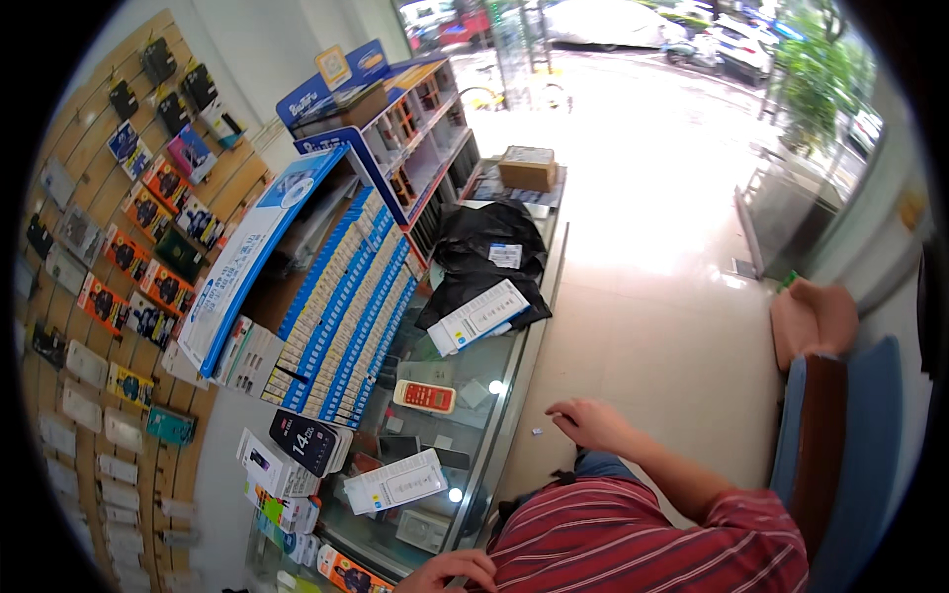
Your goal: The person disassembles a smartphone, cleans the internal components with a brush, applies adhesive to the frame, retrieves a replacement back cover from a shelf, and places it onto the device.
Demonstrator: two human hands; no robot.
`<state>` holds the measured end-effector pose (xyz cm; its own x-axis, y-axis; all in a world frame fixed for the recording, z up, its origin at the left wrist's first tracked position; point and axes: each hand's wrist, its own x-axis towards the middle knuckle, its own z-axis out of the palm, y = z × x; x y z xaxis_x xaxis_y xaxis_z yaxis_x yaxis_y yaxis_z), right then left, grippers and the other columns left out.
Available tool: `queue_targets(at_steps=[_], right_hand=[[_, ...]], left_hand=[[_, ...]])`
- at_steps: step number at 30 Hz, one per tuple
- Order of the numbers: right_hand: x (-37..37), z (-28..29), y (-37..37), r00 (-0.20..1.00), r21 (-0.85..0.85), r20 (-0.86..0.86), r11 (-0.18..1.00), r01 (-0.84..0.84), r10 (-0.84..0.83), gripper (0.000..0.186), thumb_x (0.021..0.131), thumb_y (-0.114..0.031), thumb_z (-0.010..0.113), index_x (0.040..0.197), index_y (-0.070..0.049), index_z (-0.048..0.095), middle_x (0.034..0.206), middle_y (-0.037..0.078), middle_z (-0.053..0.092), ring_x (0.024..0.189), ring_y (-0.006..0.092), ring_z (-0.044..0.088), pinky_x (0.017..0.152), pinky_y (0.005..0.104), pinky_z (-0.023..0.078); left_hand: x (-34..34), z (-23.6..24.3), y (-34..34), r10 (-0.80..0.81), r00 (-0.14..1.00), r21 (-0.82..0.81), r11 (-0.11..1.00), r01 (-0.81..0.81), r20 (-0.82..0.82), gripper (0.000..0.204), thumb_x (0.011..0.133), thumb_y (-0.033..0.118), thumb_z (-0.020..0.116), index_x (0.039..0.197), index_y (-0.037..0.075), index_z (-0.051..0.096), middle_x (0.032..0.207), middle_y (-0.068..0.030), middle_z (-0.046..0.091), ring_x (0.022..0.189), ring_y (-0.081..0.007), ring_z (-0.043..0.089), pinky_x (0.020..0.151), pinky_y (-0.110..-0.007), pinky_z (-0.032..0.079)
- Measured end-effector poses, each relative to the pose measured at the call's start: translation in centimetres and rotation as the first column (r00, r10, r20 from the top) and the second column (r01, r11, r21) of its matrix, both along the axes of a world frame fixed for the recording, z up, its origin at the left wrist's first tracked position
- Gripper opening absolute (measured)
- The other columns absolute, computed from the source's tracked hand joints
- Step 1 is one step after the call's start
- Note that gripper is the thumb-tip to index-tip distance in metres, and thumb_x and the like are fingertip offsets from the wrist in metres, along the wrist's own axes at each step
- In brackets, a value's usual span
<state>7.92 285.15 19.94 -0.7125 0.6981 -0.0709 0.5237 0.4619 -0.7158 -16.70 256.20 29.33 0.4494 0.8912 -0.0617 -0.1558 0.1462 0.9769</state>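
Note:
My left hand is at the lower edge, beside the front edge of the glass display counter. Its fingers are curled, with a thin greyish edge just showing under them; what it is I cannot make out. My right hand hangs over the floor to the right of the counter, fingers loosely apart and holding nothing. Closest to the left hand on the glass lies a flat white printed box. A red-and-white package sits farther up. Another white box rests on a black plastic bag.
Blue-edged racks of small packets stand along the counter's left side, near stacked phone-accessory boxes. A slatted wall carries hanging packages. A cardboard box sits at the far end. At right is a blue-backed seat.

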Motion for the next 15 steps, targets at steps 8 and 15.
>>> queue_targets(at_steps=[8,15], right_hand=[[-13.7,4.6,15.1,0.894,0.098,-0.227,0.922,-0.375,0.387,0.028,0.098,-0.021,0.056,0.118,-0.009,0.071,0.099,0.019,0.074,0.095,0.0391,0.070,0.086,0.0487,0.056],[-17.9,2.8,16.9,0.834,0.019,-0.252,0.864,-0.502,0.490,0.030,0.097,-0.023,0.058,0.122,-0.009,0.069,0.102,0.019,0.074,0.092,0.0394,0.071,0.083,0.0486,0.057]], left_hand=[[7.9,4.4,2.4,0.598,0.788,-0.324,0.724,-0.609,-0.145,0.028,0.102,0.028,0.062,0.108,0.002,0.064,0.108,-0.0140,0.056,0.107,-0.0262,0.053,0.097,-0.036,0.038],[6.5,3.8,3.2,0.562,0.821,-0.333,0.760,-0.559,-0.095,0.029,0.095,0.028,0.068,0.102,0.002,0.059,0.112,-0.0164,0.055,0.103,-0.0258,0.051,0.096,-0.038,0.039]])
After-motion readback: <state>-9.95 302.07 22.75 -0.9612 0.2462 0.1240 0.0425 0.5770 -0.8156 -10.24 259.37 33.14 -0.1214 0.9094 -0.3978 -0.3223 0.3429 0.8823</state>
